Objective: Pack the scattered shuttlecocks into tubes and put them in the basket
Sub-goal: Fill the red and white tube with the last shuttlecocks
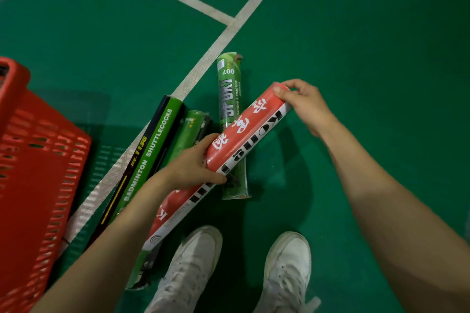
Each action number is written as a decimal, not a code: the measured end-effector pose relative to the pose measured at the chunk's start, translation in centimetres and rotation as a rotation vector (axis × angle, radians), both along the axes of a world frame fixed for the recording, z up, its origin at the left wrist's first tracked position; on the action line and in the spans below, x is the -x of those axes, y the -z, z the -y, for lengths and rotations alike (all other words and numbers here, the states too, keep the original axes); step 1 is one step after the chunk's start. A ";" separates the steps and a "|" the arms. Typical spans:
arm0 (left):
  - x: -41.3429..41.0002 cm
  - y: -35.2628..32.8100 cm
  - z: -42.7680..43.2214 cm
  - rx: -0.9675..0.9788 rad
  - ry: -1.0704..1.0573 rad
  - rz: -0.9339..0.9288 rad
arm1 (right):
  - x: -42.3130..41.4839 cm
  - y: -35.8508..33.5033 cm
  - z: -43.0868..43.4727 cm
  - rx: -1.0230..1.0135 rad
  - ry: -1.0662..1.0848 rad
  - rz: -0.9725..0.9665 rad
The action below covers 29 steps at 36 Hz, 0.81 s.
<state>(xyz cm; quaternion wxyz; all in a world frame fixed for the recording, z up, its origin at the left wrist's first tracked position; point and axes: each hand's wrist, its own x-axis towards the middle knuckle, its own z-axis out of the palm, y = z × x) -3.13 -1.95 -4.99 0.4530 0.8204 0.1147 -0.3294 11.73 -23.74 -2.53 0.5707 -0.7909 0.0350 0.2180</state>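
Note:
A long red and white shuttlecock tube [244, 134] is held slanted above the green floor. My left hand [195, 162] grips it around the middle. My right hand [302, 104] holds its far end, fingers curled over the cap. Under it lie three more tubes: a green one marked 007 [230, 84], a black and green one marked BADMINTON SHUTTLECOCKS [150, 152], and a second green one [190, 129] partly hidden by my left hand. The red plastic basket [38, 173] stands at the left. No loose shuttlecocks are in view.
White court lines [216, 46] cross the green floor beside the tubes. My two white shoes [193, 269] stand at the bottom centre, close to the lower ends of the tubes. The floor stretches open to the right.

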 end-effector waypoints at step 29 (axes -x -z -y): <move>-4.1 -0.8 8.7 -0.260 0.192 0.091 | -0.5 0.3 8.1 0.119 0.121 -0.104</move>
